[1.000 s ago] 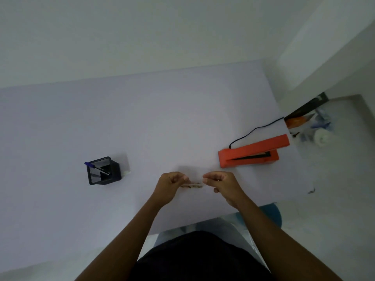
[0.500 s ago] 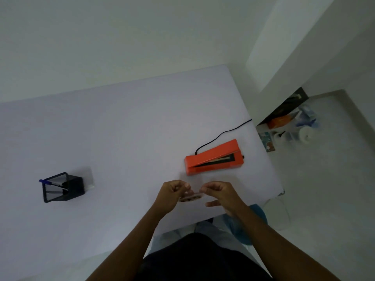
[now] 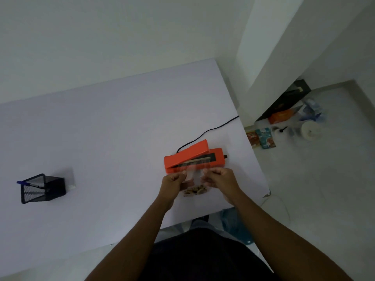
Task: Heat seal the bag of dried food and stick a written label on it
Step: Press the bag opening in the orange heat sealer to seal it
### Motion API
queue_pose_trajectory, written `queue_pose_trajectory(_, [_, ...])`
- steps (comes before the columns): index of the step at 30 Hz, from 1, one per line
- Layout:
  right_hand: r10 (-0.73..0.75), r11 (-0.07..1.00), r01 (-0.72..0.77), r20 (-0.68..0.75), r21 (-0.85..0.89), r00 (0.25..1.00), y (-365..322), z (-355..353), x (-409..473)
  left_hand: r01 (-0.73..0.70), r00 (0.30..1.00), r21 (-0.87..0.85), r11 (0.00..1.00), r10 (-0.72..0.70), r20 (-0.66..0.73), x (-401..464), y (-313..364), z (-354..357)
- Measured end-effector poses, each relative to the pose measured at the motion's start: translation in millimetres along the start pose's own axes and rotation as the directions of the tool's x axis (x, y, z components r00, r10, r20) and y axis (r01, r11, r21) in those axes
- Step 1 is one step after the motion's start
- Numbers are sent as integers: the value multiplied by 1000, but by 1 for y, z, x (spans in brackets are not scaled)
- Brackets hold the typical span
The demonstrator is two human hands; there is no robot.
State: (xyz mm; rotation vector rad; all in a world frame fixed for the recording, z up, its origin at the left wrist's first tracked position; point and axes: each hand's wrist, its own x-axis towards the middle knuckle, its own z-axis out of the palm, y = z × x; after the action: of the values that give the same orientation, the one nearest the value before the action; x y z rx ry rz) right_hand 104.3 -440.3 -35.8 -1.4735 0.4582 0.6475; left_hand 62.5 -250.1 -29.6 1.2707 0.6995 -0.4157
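Change since earlier frame: bag [image 3: 195,180] carried from mid-surface up to the sealer [image 3: 194,157]; both hands moved with it.
Bag: clear, dried food [image 3: 195,191] settled at its lower end; open top edge laid across the sealer's bar, right of frame centre.
Left hand [image 3: 174,182]: fingers pinched closed on the bag's left upper corner.
Right hand [image 3: 220,178]: fingers pinched closed on the right upper corner, stretching the mouth flat.
Sealer: orange, lid raised, cord [image 3: 205,132] trailing toward the upper right.
Pen holder [image 3: 43,188]: black mesh, at left of frame, pen [image 3: 27,183] inside; well apart from the hands.
Label: none clearly visible; a small pale item beside the holder cannot be identified.
Progress: positioning stage, as judged. Lid not yet pressed, so seal not made; writing and sticking the label remain.
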Motion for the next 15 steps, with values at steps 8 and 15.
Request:
queue_pose_trajectory(8, [19,1000,-18,-54,23,998,-5,0,18,77,991,-99,992,-87,-97,10,8,13])
queue_pose_trajectory(15, [36,999,-34,-124,17,992,1,2,24,90,983,-73,993,-100,-153,16,7,18])
